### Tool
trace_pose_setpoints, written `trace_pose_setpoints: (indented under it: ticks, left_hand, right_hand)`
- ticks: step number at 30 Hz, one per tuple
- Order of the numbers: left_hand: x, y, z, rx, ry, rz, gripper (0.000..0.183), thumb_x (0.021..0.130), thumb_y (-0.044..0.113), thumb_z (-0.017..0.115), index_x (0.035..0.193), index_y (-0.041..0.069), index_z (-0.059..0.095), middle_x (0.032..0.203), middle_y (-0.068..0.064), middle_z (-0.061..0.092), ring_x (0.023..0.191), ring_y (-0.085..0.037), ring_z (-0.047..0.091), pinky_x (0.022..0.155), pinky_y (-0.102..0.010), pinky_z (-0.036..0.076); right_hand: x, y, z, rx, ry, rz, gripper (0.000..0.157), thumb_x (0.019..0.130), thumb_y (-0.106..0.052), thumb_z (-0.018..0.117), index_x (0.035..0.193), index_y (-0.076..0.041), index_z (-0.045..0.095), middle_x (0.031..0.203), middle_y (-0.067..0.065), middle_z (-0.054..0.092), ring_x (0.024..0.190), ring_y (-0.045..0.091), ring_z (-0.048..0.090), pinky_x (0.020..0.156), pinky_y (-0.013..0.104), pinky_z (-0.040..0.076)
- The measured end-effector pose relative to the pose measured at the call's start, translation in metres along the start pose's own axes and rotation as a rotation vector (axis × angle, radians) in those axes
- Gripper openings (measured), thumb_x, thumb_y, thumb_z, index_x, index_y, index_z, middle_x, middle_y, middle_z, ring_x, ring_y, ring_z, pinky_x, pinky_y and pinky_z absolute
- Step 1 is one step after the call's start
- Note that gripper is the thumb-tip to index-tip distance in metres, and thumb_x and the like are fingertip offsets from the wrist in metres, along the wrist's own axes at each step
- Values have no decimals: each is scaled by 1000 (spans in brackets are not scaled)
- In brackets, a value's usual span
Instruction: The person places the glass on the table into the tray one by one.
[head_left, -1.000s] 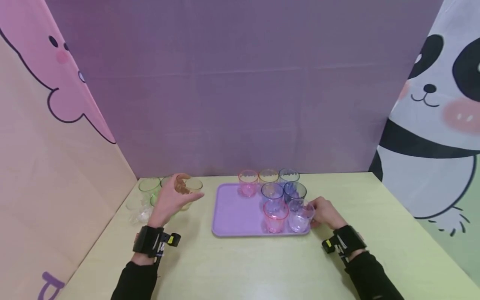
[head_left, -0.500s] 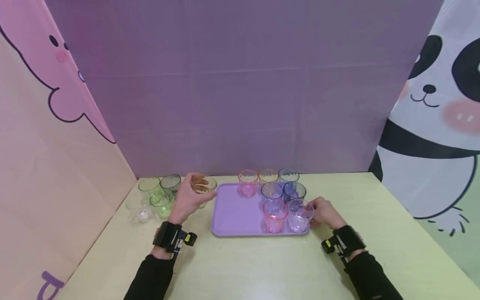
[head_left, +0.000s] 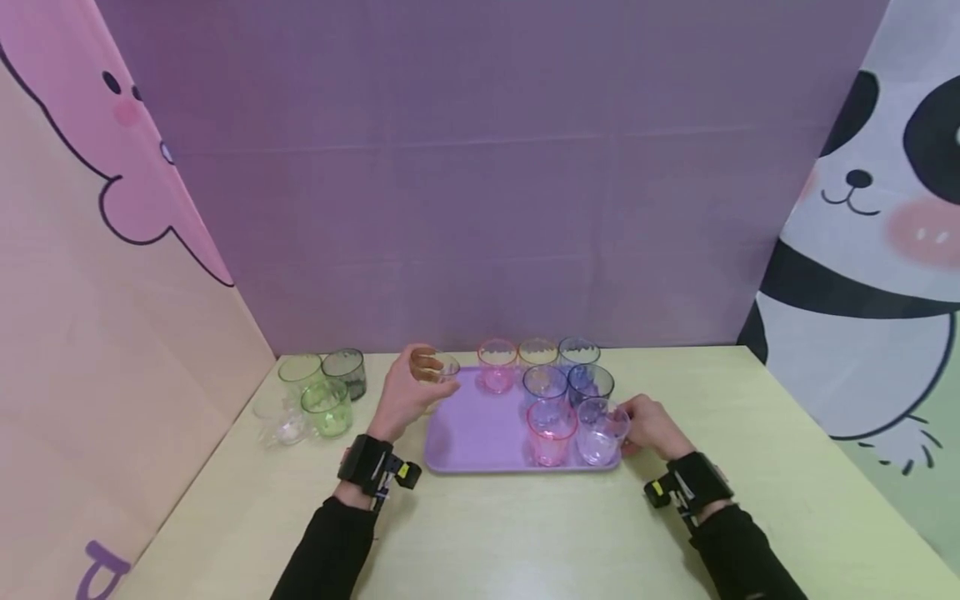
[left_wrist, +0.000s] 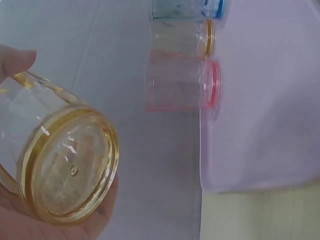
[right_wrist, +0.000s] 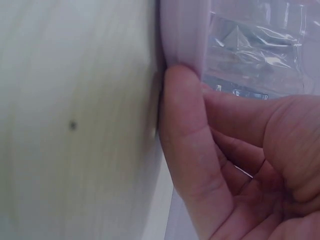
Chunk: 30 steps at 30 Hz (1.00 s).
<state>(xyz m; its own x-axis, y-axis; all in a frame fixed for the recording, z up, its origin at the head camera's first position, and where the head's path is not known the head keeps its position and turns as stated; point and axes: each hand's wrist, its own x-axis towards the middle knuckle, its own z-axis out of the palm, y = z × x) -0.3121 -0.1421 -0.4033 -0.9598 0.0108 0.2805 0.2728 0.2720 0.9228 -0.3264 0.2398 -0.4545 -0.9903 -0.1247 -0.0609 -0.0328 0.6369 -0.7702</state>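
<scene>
My left hand point(head_left: 405, 400) holds a yellow-tinted glass point(left_wrist: 70, 165) by its side, fingers and thumb curled round it. In the head view it hangs over the back left corner of the purple tray point(head_left: 474, 433); its base faces the left wrist camera. At the tray's right edge, my right hand point(head_left: 652, 423) pinches the rim point(right_wrist: 185, 35) between thumb and finger, beside a clear glass point(head_left: 600, 437). Also on the tray stand a front pink-rimmed glass point(head_left: 551, 442), a back pink one point(head_left: 497, 371), a yellow one point(head_left: 537, 353) and several blue ones point(head_left: 590, 385).
On the table's left stand a bright green glass point(head_left: 327, 410), a dark grey-green glass point(head_left: 347, 377), a pale green glass point(head_left: 298, 368) and clear glassware point(head_left: 288, 427). A purple backdrop point(head_left: 480, 208) rises behind the table, with printed panels at both sides.
My left hand has carried the yellow glass rightward, from beside the green glasses to the tray's back left corner. The right hand stays at the tray's edge.
</scene>
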Motion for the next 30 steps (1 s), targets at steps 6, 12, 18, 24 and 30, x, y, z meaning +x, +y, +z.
trace_pose_setpoints:
  ticks: [6, 12, 18, 24, 30]
  left_hand:
    - [4, -1, 14, 1, 12, -6, 66, 64, 26, 82, 118, 10, 48, 109, -11, 56, 95, -23, 54, 75, -36, 48]
    - [5, -1, 29, 23, 20, -34, 64, 62, 21, 84, 115, 9, 51, 106, -14, 54, 97, -27, 52, 71, -35, 48]
    - [7, -5, 44, 69, -14, -74, 73, 59, 22, 85, 121, 6, 49, 109, -12, 56, 101, -28, 52, 79, -37, 47]
    - [9, -10, 55, 109, -51, -77, 80, 58, 24, 85, 125, 5, 46, 119, -14, 56, 107, -26, 52, 87, -39, 45]
    - [6, -8, 66, 159, -82, -63, 77, 60, 26, 84, 121, 4, 44, 117, -15, 54, 103, -26, 53, 85, -39, 46]
  right_hand:
    - [0, 0, 0, -5, 5, 2, 9, 81, 1, 58, 81, 4, 66, 73, 12, 63, 54, 20, 62, 50, 32, 53]
    - [1, 1, 0, -3, 4, -12, 10, 82, 0, 57, 81, 4, 67, 74, 13, 64, 53, 21, 62, 49, 32, 53]
    - [-1, 0, 1, -1, 2, -8, 9, 82, -1, 59, 82, 4, 67, 74, 13, 64, 53, 21, 62, 50, 32, 53]
    - [-1, -2, 0, -1, -2, 10, 10, 82, -1, 59, 84, 4, 67, 74, 11, 64, 55, 21, 62, 51, 32, 53]
    - [-1, -3, 0, -1, -9, 12, 10, 82, 0, 57, 83, 5, 66, 73, 11, 64, 55, 20, 62, 51, 32, 53]
